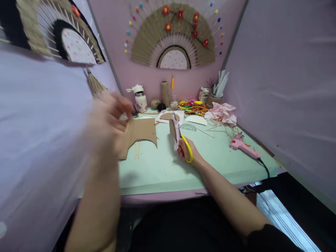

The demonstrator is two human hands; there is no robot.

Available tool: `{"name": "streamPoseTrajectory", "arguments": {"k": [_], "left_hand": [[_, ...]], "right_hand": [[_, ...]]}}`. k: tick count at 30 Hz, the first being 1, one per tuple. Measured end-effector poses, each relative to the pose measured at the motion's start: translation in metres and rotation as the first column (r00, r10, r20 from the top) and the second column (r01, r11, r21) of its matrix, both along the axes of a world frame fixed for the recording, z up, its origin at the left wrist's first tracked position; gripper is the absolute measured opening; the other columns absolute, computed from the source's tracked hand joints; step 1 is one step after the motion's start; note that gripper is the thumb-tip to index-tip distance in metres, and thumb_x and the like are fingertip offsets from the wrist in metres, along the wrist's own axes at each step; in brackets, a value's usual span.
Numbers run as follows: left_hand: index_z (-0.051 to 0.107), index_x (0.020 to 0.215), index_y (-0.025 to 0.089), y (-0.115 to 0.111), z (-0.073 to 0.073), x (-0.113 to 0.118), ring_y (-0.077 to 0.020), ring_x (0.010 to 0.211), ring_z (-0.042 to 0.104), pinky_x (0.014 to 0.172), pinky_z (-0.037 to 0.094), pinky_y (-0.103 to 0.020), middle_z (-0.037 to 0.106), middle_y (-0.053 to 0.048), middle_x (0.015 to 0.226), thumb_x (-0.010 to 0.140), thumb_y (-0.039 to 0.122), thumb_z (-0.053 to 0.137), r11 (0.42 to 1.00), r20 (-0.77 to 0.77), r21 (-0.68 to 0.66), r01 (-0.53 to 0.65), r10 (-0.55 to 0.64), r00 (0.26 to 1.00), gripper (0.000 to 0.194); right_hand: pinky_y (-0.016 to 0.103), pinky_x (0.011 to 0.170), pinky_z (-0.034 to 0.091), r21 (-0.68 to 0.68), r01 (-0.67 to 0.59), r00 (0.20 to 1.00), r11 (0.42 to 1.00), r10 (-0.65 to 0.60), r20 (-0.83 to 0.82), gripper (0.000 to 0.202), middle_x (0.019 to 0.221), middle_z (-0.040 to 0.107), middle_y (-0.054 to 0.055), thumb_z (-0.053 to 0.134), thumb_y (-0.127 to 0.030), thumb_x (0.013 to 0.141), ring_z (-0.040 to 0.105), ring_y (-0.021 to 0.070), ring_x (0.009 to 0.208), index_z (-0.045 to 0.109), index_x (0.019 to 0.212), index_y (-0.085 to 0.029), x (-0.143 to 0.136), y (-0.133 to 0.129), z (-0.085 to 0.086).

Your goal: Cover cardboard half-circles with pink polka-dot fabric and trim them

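My right hand (187, 151) is closed on scissors with a yellow handle (189, 154), their dark blades angled up and away. Alongside the blades stands a small cardboard piece (172, 128) with pale pink paper (176, 130) on its right side, apparently in the same hand. My left hand (111, 117) is raised at the left of the table and smeared by motion. Its fingers look bent, but what lies between them does not show. Behind and below it rests a brown cardboard sheet (144, 130) with a curved cut edge, and thin sticks (138, 148) poke out from under it.
A pink glue gun (244, 147) with its cord lies at the right. Further back are a paper half-circle (196, 120), a protractor (188, 127), crumpled pink paper (222, 112), coloured strands (194, 107) and a white bottle (141, 100). A large decorated fan (143, 45) hangs behind.
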State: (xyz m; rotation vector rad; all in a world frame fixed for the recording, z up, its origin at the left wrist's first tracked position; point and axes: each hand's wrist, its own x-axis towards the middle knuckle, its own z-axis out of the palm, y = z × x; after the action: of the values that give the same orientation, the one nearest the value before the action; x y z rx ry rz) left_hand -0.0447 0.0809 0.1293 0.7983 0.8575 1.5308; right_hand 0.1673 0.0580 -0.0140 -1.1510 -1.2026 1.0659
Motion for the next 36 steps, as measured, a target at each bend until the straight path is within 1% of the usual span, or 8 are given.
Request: {"name": "streamPoseTrajectory", "arguments": {"k": [4,6,12,15,18,20,27,36], "left_hand": [[0.062,0.067,0.011,-0.001,-0.076,0.052,-0.0090,0.047,0.051,0.044,0.036,-0.019,0.058,-0.002,0.056,0.088,0.032,0.062,0.903,-0.167,-0.313,0.294,-0.357,0.919,0.030],[0.061,0.066,0.013,0.003,-0.104,0.068,-0.0088,0.046,0.051,0.044,0.034,-0.019,0.059,-0.004,0.057,0.090,0.053,0.053,0.780,-0.102,-0.499,0.379,-0.487,0.867,0.047],[0.064,0.071,0.014,0.018,-0.104,0.066,-0.0203,0.056,0.062,0.061,0.051,-0.032,0.061,-0.006,0.057,0.072,0.088,0.037,0.541,0.360,-0.227,0.810,-0.726,0.586,0.078],[0.069,0.095,0.012,0.029,-0.098,0.067,-0.0242,0.068,0.068,0.071,0.055,-0.038,0.071,-0.011,0.075,0.079,0.079,0.045,0.616,0.415,-0.081,0.783,-0.694,0.589,0.072],[0.066,0.112,0.012,0.048,-0.100,0.069,-0.0216,0.077,0.071,0.080,0.056,-0.036,0.075,-0.011,0.089,0.087,0.047,0.060,0.854,0.383,-0.145,0.500,-0.417,0.824,0.043],[0.064,0.114,0.013,0.060,-0.103,0.068,-0.0191,0.075,0.072,0.082,0.056,-0.033,0.075,-0.008,0.086,0.085,0.029,0.065,0.932,0.328,-0.214,0.291,-0.212,0.921,0.034],[0.062,0.121,0.016,0.075,-0.105,0.046,-0.0201,0.083,0.074,0.091,0.056,-0.034,0.077,-0.006,0.091,0.079,0.018,0.072,0.964,0.309,-0.204,0.169,-0.101,0.946,0.042],[0.057,0.128,0.007,0.067,-0.096,0.025,-0.0250,0.097,0.072,0.099,0.052,-0.043,0.076,-0.013,0.095,0.091,0.020,0.048,0.928,0.410,-0.188,0.321,-0.223,0.885,0.039]], "right_hand": [[0.021,0.029,0.027,0.011,-0.034,0.999,0.999,0.034,-0.005,0.056,0.042,0.041,-0.007,0.047,-0.078,0.078,0.036,0.0080,0.030,0.042,0.068,-0.023,-0.003,0.004,0.006],[0.021,0.029,0.028,0.013,-0.065,0.998,0.998,0.065,-0.008,0.057,0.043,0.042,-0.007,0.046,-0.080,0.077,0.037,0.0083,0.030,0.043,0.069,-0.023,-0.007,0.007,0.013],[0.022,0.031,0.030,0.055,-0.186,0.980,0.981,0.189,-0.068,0.062,0.039,0.039,-0.008,0.043,-0.085,0.073,0.034,0.0088,0.030,0.045,0.068,-0.023,-0.026,0.009,0.040],[0.022,0.030,0.026,0.037,-0.202,0.974,0.979,0.205,-0.097,0.064,0.039,0.037,-0.007,0.042,-0.087,0.071,0.033,0.0083,0.030,0.041,0.063,-0.023,-0.030,0.007,0.037],[0.020,0.030,0.026,-0.011,-0.146,0.983,0.989,0.144,-0.115,0.062,0.045,0.041,-0.008,0.048,-0.085,0.071,0.034,0.0070,0.032,0.042,0.068,-0.023,-0.029,0.009,0.021],[0.019,0.030,0.027,-0.026,-0.122,0.987,0.992,0.119,-0.108,0.060,0.047,0.042,-0.008,0.050,-0.083,0.071,0.034,0.0069,0.033,0.044,0.072,-0.023,-0.028,0.012,0.011],[0.017,0.031,0.023,-0.116,-0.123,0.988,0.986,0.111,-0.107,0.058,0.050,0.040,-0.009,0.047,-0.080,0.075,0.033,0.0061,0.035,0.045,0.076,-0.022,-0.030,0.009,0.001],[0.018,0.031,0.025,-0.114,-0.195,0.974,0.974,0.179,-0.137,0.065,0.052,0.042,-0.008,0.042,-0.087,0.072,0.033,0.0060,0.035,0.044,0.077,-0.022,-0.032,0.007,-0.002]]}}
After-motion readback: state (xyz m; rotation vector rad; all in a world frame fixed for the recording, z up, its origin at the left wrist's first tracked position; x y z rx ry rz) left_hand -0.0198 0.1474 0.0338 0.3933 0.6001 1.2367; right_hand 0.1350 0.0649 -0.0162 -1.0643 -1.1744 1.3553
